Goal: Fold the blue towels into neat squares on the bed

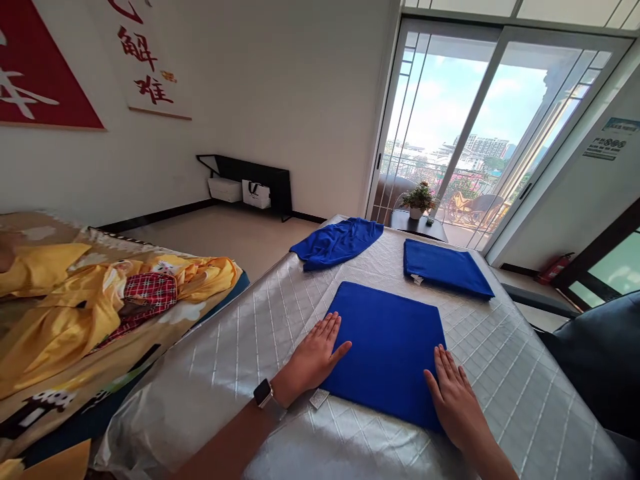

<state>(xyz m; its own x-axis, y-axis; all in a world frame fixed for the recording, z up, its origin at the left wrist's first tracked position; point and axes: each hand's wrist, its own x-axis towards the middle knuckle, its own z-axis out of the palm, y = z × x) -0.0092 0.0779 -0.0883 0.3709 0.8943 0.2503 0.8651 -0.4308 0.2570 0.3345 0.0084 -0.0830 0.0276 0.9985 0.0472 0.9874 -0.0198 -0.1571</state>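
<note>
A blue cloth (383, 347), folded into a flat square, lies on the silver quilted mattress (240, 340), with a small white tag at its near left corner. My left hand (317, 350), a watch on its wrist, rests flat on the cloth's left edge with fingers stretched out. Along the right edge lies my right hand (455, 393), also flat, thumb apart from the fingers. Neither hand grips anything. Beyond, to the right, is another folded blue cloth (445, 267); a crumpled blue cloth (340, 243) sits at the mattress's far end.
On the left, a patterned bed (165, 333) holds yellow and red plaid clothing (150, 290). A black shelf (255, 177) stands by the wall. A potted plant (419, 200) is near the sliding glass door. At the right edge is a dark padded seat (600, 360).
</note>
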